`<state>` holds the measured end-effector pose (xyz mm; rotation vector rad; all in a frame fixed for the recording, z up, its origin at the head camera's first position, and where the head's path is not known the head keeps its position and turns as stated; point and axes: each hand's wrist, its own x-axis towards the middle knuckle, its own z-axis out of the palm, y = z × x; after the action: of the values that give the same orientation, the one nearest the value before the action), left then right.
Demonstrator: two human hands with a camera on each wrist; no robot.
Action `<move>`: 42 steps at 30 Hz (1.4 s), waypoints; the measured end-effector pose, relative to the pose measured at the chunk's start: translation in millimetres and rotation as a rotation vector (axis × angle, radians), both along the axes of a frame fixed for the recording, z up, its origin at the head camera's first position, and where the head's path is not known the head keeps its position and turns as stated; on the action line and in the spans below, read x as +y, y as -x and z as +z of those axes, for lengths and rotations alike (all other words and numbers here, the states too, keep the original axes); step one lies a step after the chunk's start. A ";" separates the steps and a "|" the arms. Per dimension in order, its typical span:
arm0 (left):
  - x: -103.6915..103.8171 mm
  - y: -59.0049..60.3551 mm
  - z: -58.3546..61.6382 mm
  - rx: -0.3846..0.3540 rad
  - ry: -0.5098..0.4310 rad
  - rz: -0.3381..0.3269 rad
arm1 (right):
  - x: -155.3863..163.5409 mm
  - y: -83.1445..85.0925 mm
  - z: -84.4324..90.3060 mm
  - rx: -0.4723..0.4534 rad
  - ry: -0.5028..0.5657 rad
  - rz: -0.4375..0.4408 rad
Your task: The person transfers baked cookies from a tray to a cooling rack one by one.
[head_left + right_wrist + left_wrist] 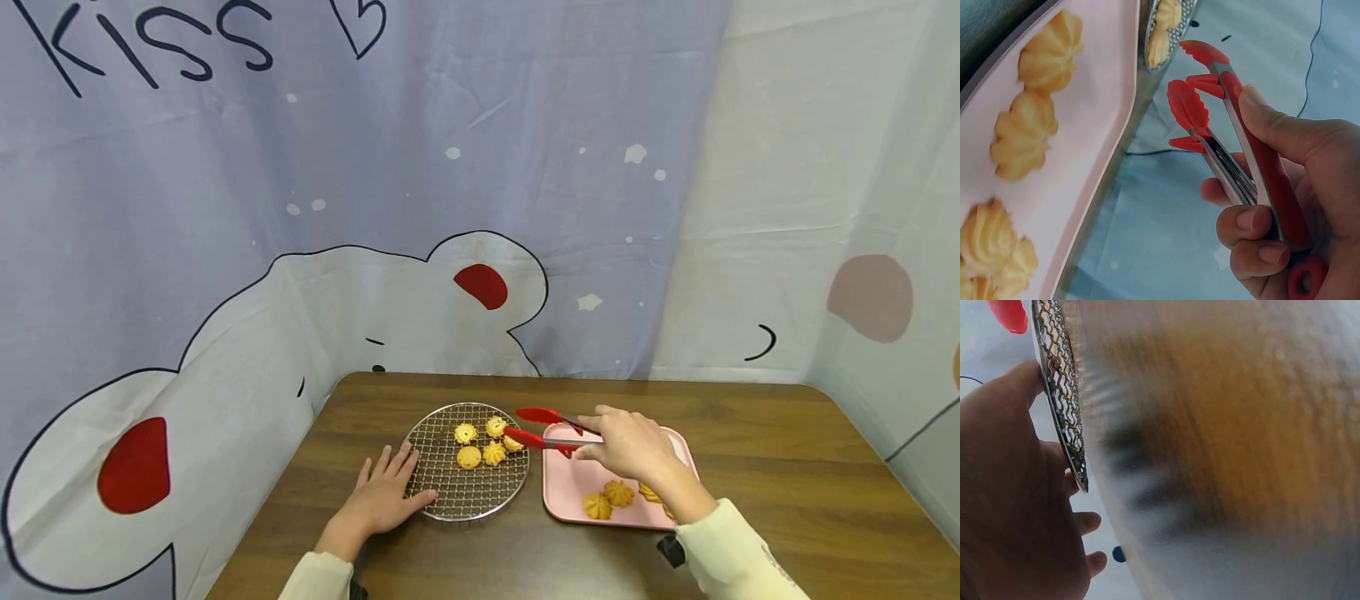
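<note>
My right hand (630,446) grips a pair of red-tipped metal tongs (1275,181), thumb on one arm and fingers round the other. The tongs' tips stand apart with nothing between them, by the right edge of a round wire cooling rack (457,496). Several golden piped cookies (468,457) lie on that rack, grouped toward its upper right. My left hand (382,493) rests at the rack's left edge, fingers spread and straight. Below the right hand is a pink tray (572,487) holding several more cookies (1024,134); the right forearm partly hides some in the head view.
Rack and tray stand side by side on a brown wooden table (795,475), with a narrow gap between them. A printed cloth (585,208) hangs behind the table and along its sides.
</note>
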<state>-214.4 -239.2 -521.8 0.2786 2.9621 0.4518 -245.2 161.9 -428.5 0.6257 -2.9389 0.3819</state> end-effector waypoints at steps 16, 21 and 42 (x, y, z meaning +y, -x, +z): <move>-4.0 3.2 -1.9 0.012 0.011 0.001 | 41.0 -18.8 3.9 -0.003 -0.016 -0.028; -4.2 3.4 -2.7 0.010 0.018 -0.002 | 55.3 -23.3 2.4 -0.010 -0.014 -0.049; -1.6 4.0 -4.2 0.000 0.017 -0.008 | 107.7 -43.4 1.6 -0.023 -0.053 -0.093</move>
<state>-218.5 -240.8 -525.9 0.2880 2.9626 0.4248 -201.8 269.6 -426.9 0.4911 -2.9955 0.3052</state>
